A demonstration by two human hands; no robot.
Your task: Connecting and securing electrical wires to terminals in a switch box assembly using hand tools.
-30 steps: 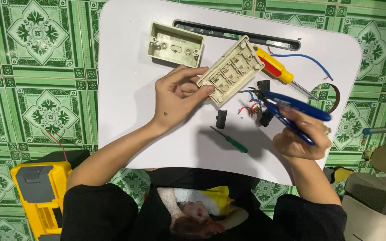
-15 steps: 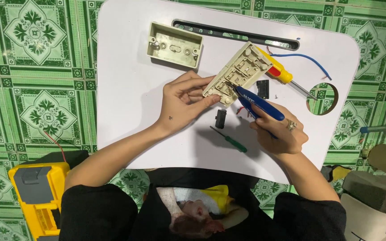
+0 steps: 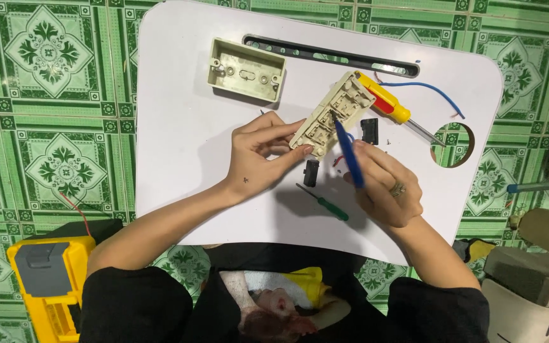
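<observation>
Your left hand grips the cream switch plate, tilted above the white surface to expose its back; beside it, your right hand clasps blue-handled pliers whose tip meets the plate.

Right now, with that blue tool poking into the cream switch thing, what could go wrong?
The blue-handled tool in the right hand could slip off the cream plastic switch plate and jab the fingers of the left hand holding it. The small black plastic pieces lying loose on the white table might get knocked away.
</observation>
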